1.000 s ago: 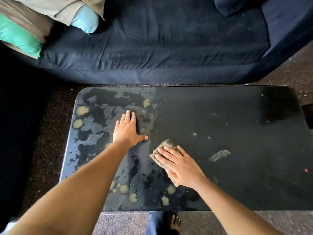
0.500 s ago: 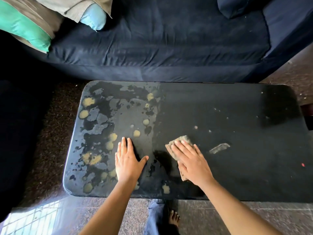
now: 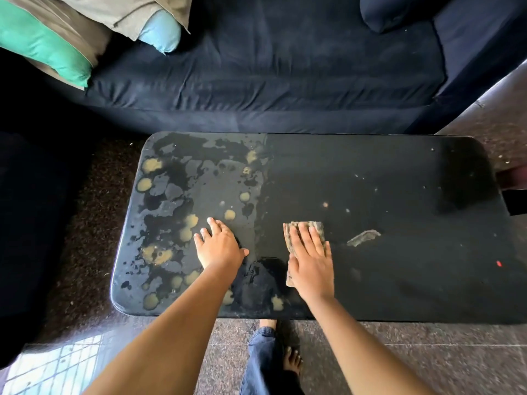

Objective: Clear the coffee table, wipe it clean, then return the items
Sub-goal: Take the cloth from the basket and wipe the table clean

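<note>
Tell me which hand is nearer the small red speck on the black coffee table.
Right. The right hand, pressing the ribbed brown cloth, lies left of the small red speck; the left hand lies flat farther left, beyond the cloth.

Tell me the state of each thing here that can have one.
coffee table: left part blotched with wet-looking patches, right part dull.
cloth: flat on the table, under the right hand.
left hand: flat on the table, holding nothing.
right hand: fingers straight, pressing the cloth.

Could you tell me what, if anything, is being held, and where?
Neither grips: right hand presses flat on the cloth; left hand lies on the table.
</note>
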Motion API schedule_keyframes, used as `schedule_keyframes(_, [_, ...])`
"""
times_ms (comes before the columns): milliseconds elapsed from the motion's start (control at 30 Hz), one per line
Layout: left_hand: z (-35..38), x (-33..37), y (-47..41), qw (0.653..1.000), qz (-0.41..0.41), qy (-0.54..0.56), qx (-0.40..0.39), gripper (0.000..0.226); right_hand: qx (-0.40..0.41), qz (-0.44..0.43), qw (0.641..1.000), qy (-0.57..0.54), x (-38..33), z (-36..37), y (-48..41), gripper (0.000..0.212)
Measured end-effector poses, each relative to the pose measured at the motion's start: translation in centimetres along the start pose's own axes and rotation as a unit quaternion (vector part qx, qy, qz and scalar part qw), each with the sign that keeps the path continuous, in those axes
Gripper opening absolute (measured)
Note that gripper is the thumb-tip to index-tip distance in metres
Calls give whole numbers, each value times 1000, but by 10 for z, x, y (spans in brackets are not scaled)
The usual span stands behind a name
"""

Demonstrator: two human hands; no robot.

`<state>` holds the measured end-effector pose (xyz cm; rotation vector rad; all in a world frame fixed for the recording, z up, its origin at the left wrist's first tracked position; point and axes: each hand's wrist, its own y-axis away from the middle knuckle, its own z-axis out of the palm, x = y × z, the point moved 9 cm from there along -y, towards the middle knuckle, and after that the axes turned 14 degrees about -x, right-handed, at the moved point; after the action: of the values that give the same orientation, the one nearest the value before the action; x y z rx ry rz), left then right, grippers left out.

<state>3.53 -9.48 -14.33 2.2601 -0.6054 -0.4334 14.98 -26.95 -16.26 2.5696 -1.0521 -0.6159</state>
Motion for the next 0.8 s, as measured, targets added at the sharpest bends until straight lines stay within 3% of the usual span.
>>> schedule_keyframes(33, [0, 0, -1, 1000, 0, 2, -1, 99, 7, 1, 1000, -17, -13, 1, 0, 61])
schedule_keyframes(100, [1, -1, -2, 1000, 1, 10, -3, 100, -16, -96, 995, 20, -38, 13, 7, 61])
schedule_keyframes(167, [1, 0, -3, 1000, 5, 10, -1, 101, -40, -244, 962, 119, -39, 25, 27, 62])
schedule_keyframes(233, [1, 0, -3, 1000, 6, 12, -1, 100, -52, -305, 934, 180, -16, 23, 36, 63])
schedule_keyframes(333, [1, 0, -3, 1000, 6, 8, -2, 100, -30, -182, 975, 120, 7, 8, 24, 64])
schedule_keyframes(433, [0, 0, -3, 1000, 4, 7, -4, 100, 6, -78, 997, 13, -21, 12, 28, 63])
schedule_keyframes(500, [0, 0, -3, 1000, 4, 6, -4, 101, -9, -126, 992, 5, -48, 25, 37, 63])
schedule_keyframes(567, [0, 0, -3, 1000, 7, 4, -1, 101, -38, -229, 970, 75, -56, 37, 51, 64])
schedule_keyframes(633, [1, -1, -2, 1000, 10, 7, 1, 101, -47, -278, 951, 127, -35, 41, 61, 64])
schedule_keyframes(700, [2, -1, -2, 1000, 12, 8, 2, 100, -19, -226, 967, 113, -3, 32, 66, 63])
schedule_keyframes(800, [1, -1, -1, 1000, 13, 7, 2, 100, -1, -81, 996, 39, 16, 28, 70, 61])
